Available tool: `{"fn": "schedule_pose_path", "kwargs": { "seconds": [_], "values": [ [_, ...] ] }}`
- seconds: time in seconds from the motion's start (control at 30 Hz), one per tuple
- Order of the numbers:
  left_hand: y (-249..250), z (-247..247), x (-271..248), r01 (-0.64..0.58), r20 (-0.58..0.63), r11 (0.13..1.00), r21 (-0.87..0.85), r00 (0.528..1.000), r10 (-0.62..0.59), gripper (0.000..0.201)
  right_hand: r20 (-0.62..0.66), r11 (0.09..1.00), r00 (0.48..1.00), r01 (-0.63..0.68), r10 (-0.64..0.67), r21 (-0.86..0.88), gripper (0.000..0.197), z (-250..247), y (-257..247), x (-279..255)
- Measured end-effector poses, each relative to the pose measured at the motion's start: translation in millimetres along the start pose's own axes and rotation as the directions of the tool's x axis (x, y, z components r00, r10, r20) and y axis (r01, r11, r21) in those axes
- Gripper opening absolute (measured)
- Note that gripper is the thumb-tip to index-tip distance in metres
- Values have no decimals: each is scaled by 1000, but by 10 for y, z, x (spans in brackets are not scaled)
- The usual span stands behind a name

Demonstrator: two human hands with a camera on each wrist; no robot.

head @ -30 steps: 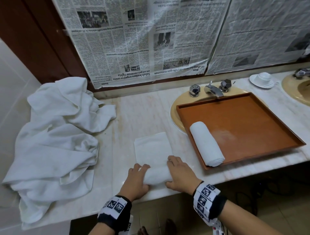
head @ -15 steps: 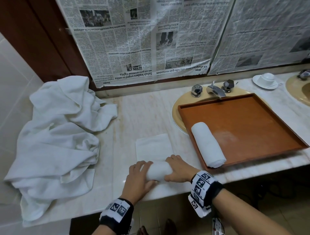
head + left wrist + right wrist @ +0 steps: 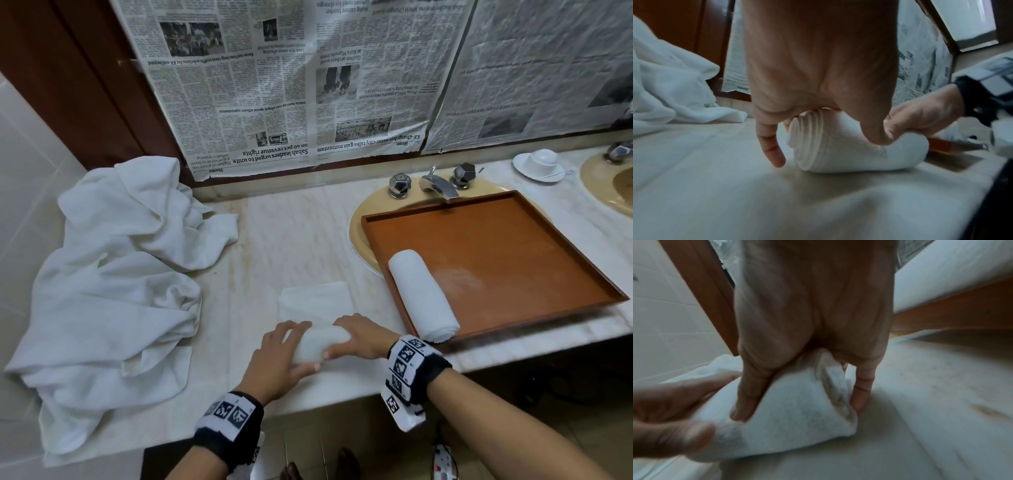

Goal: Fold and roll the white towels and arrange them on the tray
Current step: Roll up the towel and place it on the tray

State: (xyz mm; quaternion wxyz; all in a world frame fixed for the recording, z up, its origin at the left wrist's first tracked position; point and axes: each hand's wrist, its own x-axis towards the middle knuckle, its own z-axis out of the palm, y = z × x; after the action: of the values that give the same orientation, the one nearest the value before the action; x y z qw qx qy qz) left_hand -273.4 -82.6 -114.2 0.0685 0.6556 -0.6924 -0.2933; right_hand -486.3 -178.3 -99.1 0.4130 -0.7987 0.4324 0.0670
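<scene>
Marble vanity counter (image 3: 284,240) in a bathroom, with old newspaper (image 3: 274,85) hung upside down over what was probably the mirror. Using the wooden tray (image 3: 534,219) as the landmark: it sat across the yellow sink (image 3: 358,219), I'd guess so it stayed level and within reach. One finished rolled towel (image 3: 423,294) lay along the tray's left edge, leaving space to its right for more.

Just left of the tray, near the counter's front lip, the half-rolled towel (image 3: 320,341) was under both hands. The left hand (image 3: 277,359) curled over its left end with the thumb tucked against the front, the right hand (image 3: 359,339) wrapped its right end, fingers pressed down. Probably gripping both ends kept the roll tight and even. A flat tail (image 3: 315,298) of it hadn't been rolled in yet.

Far left of the tray was the heap of loose towels (image 3: 109,291). Behind the tray, a white cup on a saucer (image 3: 539,164).

Readable headlines: "Sabah leaders urged to unite", "on 40 pct revenue rights", "talks gain momentum".
</scene>
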Motion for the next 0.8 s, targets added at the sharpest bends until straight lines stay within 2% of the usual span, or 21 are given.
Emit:
{"fn": "schedule_pose_path", "kwargs": {
  "seconds": [0.1, 0.17, 0.27, 0.33, 0.4, 0.47, 0.53, 0.6, 0.7, 0.77, 0.8],
  "values": [
    [-48, 20, 12, 58, 47, 997, 46, 997, -60, 85, 37, 1000, 999, 2, -2, 6, 56, -2, -40, -60],
    [-59, -29, 58, 99, 122, 995, 26, 987, -101, 87, -42, 999, 999, 4, -5, -44, 62, 79, -53, -146],
    [-101, -107, 145, 134, 236, 989, -62, 965, -116, 96, -259, 934, 964, -43, -54, -356, 73, 275, -77, -281],
    [-117, -111, 161, 137, 266, 984, -113, 958, -103, 100, -265, 847, 960, -68, -87, -527, 80, 407, -109, -327],
    [-69, -96, 115, 159, 280, 984, -83, 951, -130, 96, -245, 817, 968, -96, -57, -568, 80, 488, -126, -314],
    [9, -28, 9, 149, 210, 989, 24, 966, -151, 91, -229, 819, 973, -118, -17, -562, 74, 472, -149, -265],
    [101, 55, -113, 104, 59, 983, 148, 992, -114, 92, -183, 839, 983, -108, 11, -534, 70, 385, -181, -189],
    [156, 143, -188, 88, -43, 979, 183, 996, -82, 98, -105, 884, 993, -96, 53, -459, 70, 278, -187, -91],
    [146, 234, -189, 94, -89, 979, 183, 993, -79, 99, 19, 934, 993, -99, 113, -344, 71, 114, -177, -7],
    [107, 187, -107, 104, -64, 984, 148, 993, -95, 91, 27, 944, 992, -108, 123, -313, 73, 96, -158, -28],
    [71, 147, -35, 119, -23, 987, 112, 993, -117, 87, -11, 938, 994, -107, 110, -330, 74, 133, -156, -71]
  ]
}}
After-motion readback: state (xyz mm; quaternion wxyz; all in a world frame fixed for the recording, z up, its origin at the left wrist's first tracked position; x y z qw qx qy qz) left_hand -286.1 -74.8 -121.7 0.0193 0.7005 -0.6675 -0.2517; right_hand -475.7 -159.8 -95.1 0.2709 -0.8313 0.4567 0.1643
